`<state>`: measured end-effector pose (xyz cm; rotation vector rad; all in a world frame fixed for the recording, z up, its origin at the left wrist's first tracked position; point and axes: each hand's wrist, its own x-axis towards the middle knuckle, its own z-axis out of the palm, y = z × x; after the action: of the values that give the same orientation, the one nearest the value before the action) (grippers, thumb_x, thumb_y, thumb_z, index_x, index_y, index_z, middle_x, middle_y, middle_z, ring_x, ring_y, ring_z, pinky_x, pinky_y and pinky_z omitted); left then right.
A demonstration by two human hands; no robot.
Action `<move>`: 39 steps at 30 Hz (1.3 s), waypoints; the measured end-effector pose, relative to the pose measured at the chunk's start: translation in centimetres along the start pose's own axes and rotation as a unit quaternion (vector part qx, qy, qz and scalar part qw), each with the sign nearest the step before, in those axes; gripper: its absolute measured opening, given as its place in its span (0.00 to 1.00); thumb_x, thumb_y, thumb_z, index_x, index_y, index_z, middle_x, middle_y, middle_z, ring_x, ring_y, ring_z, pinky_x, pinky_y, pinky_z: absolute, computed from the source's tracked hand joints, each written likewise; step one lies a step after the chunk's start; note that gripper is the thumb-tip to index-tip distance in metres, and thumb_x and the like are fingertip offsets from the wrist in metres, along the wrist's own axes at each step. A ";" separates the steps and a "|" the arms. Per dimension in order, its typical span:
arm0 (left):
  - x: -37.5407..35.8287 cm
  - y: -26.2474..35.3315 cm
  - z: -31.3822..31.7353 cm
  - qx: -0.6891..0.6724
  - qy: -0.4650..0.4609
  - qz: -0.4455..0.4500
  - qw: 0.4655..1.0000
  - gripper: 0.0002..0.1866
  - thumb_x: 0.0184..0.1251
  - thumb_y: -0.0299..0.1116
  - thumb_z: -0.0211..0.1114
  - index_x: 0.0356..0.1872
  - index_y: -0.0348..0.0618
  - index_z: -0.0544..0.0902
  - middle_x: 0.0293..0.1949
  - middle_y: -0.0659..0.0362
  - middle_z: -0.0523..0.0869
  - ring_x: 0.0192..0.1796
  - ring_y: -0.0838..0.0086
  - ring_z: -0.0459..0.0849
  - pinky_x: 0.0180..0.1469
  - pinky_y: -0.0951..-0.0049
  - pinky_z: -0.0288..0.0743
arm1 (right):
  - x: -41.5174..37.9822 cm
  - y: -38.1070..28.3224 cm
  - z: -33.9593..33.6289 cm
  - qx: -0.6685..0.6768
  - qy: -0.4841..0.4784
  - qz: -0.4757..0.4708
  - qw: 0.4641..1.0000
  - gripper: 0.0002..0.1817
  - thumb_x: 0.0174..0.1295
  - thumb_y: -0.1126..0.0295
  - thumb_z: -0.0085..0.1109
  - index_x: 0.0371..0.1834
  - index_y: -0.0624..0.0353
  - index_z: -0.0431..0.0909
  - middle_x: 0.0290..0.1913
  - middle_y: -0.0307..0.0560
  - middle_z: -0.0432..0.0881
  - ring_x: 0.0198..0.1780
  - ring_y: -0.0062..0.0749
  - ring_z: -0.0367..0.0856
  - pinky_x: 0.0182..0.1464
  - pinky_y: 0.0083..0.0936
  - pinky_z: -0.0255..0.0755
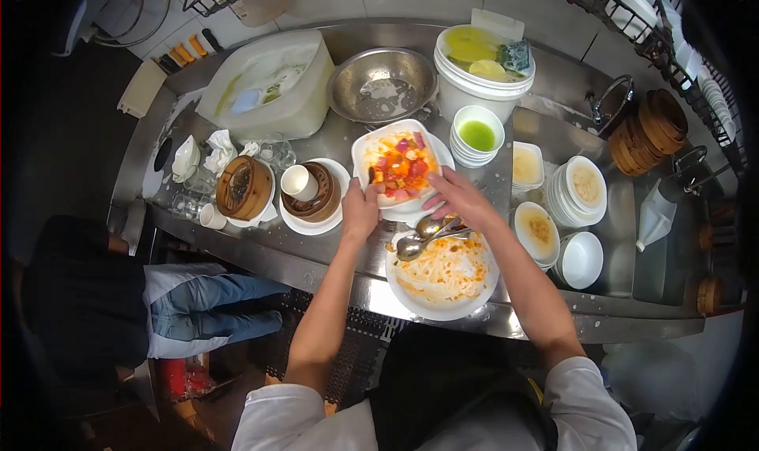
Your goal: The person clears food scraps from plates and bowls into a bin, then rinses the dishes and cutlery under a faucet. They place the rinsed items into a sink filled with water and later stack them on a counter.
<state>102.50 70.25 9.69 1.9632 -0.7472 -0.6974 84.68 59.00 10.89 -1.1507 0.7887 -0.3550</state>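
Note:
A square white dish (360, 152) holds red and orange food scraps in a whitish sauce. My left hand (362, 207) grips its lower left edge. At the dish's right side is my right hand (461, 198), fingers stretched toward the scraps; whether they touch the dish is hard to tell. Another white plate (441, 152) lies partly hidden under the dish. Just below my hands, a round white plate (443, 281) smeared with orange sauce carries metal spoons (411, 247).
Bamboo steamers (245, 188) and a small cup (299, 182) stand left. Behind are a soapy tub (269, 83), a metal bowl (382, 87), a white bucket (482, 87) and green-filled bowls (477, 137). Stacked bowls (581, 257) fill the right sink. A person (87, 293) stands left.

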 end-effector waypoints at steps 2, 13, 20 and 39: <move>0.2 1.3 -0.7 0.102 -0.018 0.047 0.993 0.14 0.66 0.34 0.57 0.41 0.30 0.75 0.23 0.46 0.83 0.24 0.54 0.84 0.30 0.56 0.77 | 1.1 0.1 0.6 0.000 0.011 -0.023 1.000 0.23 0.70 0.58 0.48 0.55 0.69 0.69 0.39 0.53 0.81 0.30 0.30 0.84 0.28 0.22 0.79; 2.1 5.1 3.4 0.159 -0.127 0.474 0.857 0.07 0.61 0.29 0.60 0.38 0.39 0.78 0.40 0.53 0.81 0.47 0.57 0.77 0.50 0.61 0.71 | -0.8 -2.5 2.4 -0.145 0.162 -0.100 0.971 0.24 0.73 0.59 0.36 0.44 0.75 0.72 0.27 0.57 0.81 0.20 0.38 0.84 0.20 0.28 0.77; -0.4 3.9 1.2 0.253 -0.029 0.494 0.831 0.11 0.61 0.30 0.60 0.42 0.37 0.80 0.47 0.49 0.78 0.53 0.54 0.75 0.57 0.60 0.70 | -1.8 -0.9 0.6 -0.123 0.151 -0.113 0.974 0.24 0.74 0.59 0.35 0.44 0.75 0.73 0.25 0.55 0.82 0.20 0.36 0.83 0.20 0.27 0.77; -24.0 6.8 -0.8 -0.226 -0.147 -0.008 0.963 0.14 0.65 0.41 0.66 0.40 0.40 0.84 0.32 0.61 0.85 0.32 0.81 0.80 0.36 0.79 0.76 | -13.4 2.9 -3.7 -0.081 -0.234 0.179 0.952 0.21 0.69 0.58 0.47 0.48 0.69 0.74 0.32 0.56 0.83 0.23 0.36 0.83 0.22 0.25 0.78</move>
<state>85.74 85.36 20.26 1.4682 -0.6751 -1.0809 72.48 65.99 12.55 -1.1544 0.5939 0.2852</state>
